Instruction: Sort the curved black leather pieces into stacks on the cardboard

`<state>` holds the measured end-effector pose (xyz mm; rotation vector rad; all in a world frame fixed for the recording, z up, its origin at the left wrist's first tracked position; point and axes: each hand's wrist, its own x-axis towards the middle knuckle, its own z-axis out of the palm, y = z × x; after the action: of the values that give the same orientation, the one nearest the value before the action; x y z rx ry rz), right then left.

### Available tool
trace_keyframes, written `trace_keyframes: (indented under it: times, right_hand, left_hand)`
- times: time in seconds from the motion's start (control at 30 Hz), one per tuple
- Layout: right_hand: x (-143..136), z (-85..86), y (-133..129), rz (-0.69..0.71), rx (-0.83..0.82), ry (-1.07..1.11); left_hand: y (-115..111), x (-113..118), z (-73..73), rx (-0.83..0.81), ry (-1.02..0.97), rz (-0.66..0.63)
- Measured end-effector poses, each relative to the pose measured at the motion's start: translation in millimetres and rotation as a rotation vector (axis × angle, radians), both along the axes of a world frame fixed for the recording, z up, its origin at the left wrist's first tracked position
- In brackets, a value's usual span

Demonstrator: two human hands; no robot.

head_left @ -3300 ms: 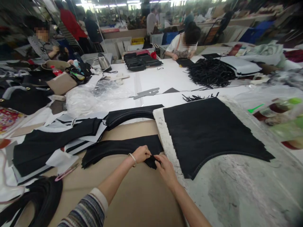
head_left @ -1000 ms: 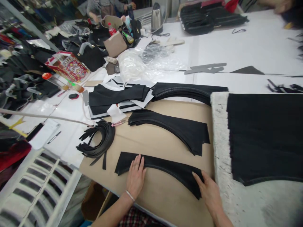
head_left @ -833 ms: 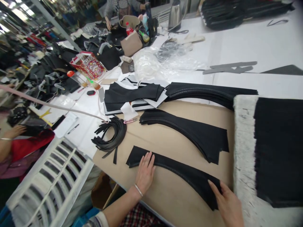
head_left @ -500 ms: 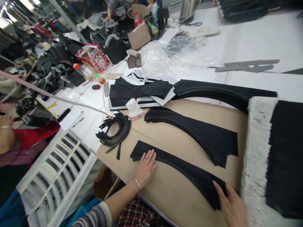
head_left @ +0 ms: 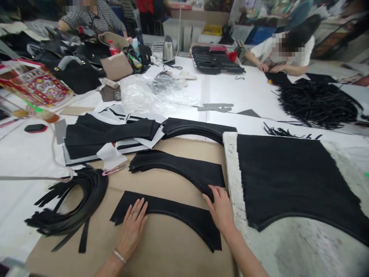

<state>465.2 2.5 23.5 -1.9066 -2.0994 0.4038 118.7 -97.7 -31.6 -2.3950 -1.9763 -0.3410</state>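
My left hand point(head_left: 133, 223), with a bracelet at the wrist, lies flat with fingers stretched on the left end of a black curved leather-like piece point(head_left: 173, 215). My right hand point(head_left: 220, 206) is at the lower right corner of a stack of similar black curved pieces point(head_left: 175, 165), just beyond. Its thumb and fingers are apart at that corner, and no piece is seen lifted. Both lots rest on a tan board point(head_left: 161, 246). Left of them lies a coil of black strips point(head_left: 86, 207), with small pink-handled snips point(head_left: 113, 170) beside it.
A pale slab point(head_left: 233, 184) on the right carries a large black sheet point(head_left: 288, 177). Behind the board are more black pieces point(head_left: 109, 132), another curved stack point(head_left: 198, 127) and clear plastic point(head_left: 141, 94). A co-worker point(head_left: 288, 50) sits across the table near a heap of black strips point(head_left: 317, 102).
My right hand has left the right end of the near piece and reached the corner of the stack beyond it. My left hand stays on the near piece. The view has swung right.
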Motion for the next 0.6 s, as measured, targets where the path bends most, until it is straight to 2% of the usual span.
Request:
trace_keyframes:
  times: [0.1,0.17,0.37,0.47,0.6]
  right_hand:
    - [-4.5,-6.1,24.0,0.102,-0.085,-0.005]
    - [-2.9,-11.5,31.8,0.128,-0.109,0.02]
    - [7.7,-14.0,40.0,0.194,-0.12,0.016]
    - [7.0,-11.2,42.8,0.241,-0.114,-0.061]
    - [3.7,-4.8,52.7,0.281,-0.093,-0.18]
  left_hand:
    - [15.7,11.1,9.4,0.043,-0.064,0.009]
    - [27.2,31.4,18.8,0.049,-0.133,-0.016]
    - [84.0,127.2,47.4,-0.078,-0.245,-0.253]
    - [112.7,163.2,47.2,-0.145,-0.222,-0.349]
    - [129.7,183.9,37.3,-0.204,-0.17,-0.366]
